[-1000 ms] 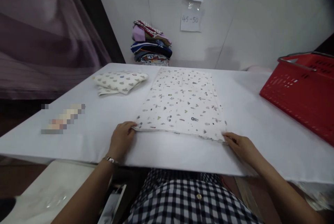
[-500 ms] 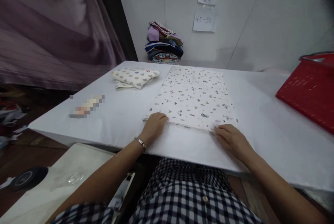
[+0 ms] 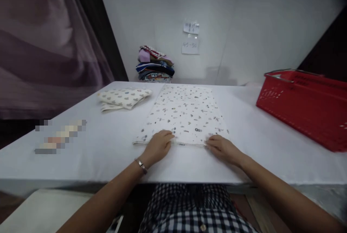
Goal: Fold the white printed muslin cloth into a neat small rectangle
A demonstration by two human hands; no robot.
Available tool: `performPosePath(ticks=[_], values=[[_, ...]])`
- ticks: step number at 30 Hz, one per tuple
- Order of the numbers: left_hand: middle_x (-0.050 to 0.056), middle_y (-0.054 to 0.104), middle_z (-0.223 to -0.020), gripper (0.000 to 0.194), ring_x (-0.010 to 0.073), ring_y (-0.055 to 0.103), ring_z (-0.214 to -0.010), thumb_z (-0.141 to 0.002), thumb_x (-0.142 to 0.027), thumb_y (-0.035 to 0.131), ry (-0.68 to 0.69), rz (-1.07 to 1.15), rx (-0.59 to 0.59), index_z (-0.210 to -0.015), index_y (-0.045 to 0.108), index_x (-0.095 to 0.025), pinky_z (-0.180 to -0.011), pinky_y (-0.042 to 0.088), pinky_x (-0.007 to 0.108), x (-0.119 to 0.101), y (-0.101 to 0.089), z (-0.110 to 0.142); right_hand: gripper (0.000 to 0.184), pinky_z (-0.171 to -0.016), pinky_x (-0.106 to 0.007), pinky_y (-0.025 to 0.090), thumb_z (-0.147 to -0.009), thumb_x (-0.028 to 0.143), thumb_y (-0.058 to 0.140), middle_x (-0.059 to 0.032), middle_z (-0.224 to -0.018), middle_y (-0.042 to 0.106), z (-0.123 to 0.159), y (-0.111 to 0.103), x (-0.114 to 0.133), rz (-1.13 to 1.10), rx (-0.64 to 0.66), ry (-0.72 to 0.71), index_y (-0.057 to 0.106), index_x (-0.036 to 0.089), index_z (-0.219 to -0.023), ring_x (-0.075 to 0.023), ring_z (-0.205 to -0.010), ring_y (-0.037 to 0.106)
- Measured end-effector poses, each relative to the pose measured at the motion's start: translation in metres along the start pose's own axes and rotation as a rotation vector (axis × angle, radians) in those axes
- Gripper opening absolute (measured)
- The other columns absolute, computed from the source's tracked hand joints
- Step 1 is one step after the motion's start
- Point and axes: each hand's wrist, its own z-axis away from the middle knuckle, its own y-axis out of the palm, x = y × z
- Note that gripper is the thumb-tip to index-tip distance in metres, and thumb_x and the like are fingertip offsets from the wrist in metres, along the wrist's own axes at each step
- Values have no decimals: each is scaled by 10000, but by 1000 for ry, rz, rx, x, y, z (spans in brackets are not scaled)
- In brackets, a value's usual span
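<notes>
A white cloth (image 3: 187, 111) printed with small palm trees, rainbows and other little motifs lies flat in a folded rectangle. Its near edge shows more than one layer. My left hand (image 3: 158, 147) is on that edge, left of the middle, with curled fingers over the top and the thumb side at the edge. Toward the right corner, my right hand (image 3: 222, 149) pinches the same edge between fingertips and thumb. To the left lies a loosely folded cream cloth (image 3: 123, 98) with grey cloud-like prints, untouched.
The white-covered table (image 3: 108, 160) carries everything. A red basket (image 3: 303, 106) with a metal handle stands at the right. Folded fabrics (image 3: 155, 67) are piled at the back against the wall. A blurred-out item (image 3: 61, 137) lies at the left.
My left hand has slid inward along the near edge, away from the left corner. The right hand stays near the right corner. My view has tilted up and turned right, showing more of the basket.
</notes>
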Motion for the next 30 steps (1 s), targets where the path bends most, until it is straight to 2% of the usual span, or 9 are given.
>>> performPosePath(ticks=[2,5,7,10,13,17,22,30], values=[[71,604,-1150,271,206,530,-1074,-850,-192,460,54,38,12,-1059,632,-197,-920,443,388,-13,4,-20,284,-798,-298,452,-893,252,415,-57,-991,654,-5,-11,-17,-111,-112,136,680,219,-988,-179,-904,581],[79,577,-1217,274,215,505,-1139,-879,-275,456,97,66,74,-1078,626,-194,-964,422,396,-32,13,-55,276,-809,-276,439,-862,233,437,-41,-997,679,-17,-27,-56,-110,-281,483,698,215,-949,-180,-922,597],[91,537,-1287,312,225,464,-1206,-887,-334,454,116,77,128,-1115,610,-188,-1002,394,398,-44,22,-79,271,-805,-249,424,-848,208,448,-35,-990,691,-26,-35,-81,-63,-282,691,708,206,-926,-179,-943,599],[109,428,-1403,424,256,350,-1314,-882,-420,456,124,70,230,-1225,542,-186,-1060,320,431,-56,41,-107,257,-732,-223,413,-835,208,467,-43,-900,707,-41,-40,-109,-35,-241,849,715,181,-898,-177,-890,617],[100,302,-1484,539,287,208,-1381,-883,-504,404,88,54,333,-1332,440,-207,-1101,206,504,-58,61,-119,232,-645,-224,392,-816,267,517,-66,-813,704,-54,-35,-125,-25,-206,923,719,154,-830,-182,-804,623],[64,231,-1514,591,255,124,-1406,-903,-560,280,71,54,354,-1390,364,-234,-1126,125,500,-54,75,-116,232,-632,-231,367,-806,329,540,-71,-900,694,-66,-27,-134,-10,-198,936,702,168,-852,-181,-824,605],[57,220,-1516,601,251,122,-1406,-906,-562,274,65,39,355,-1398,358,-227,-1133,123,490,-53,74,-115,217,-597,-247,331,-784,378,560,-51,-867,677,-73,-22,-136,-16,-210,947,664,195,-835,-184,-795,579],[55,265,-1502,562,257,174,-1395,-912,-540,302,111,12,299,-1388,376,-250,-1119,177,500,-47,78,-117,156,-576,-226,308,-787,334,544,-6,-825,665,-70,-15,-147,-99,-295,956,629,204,-798,-140,-749,562]])
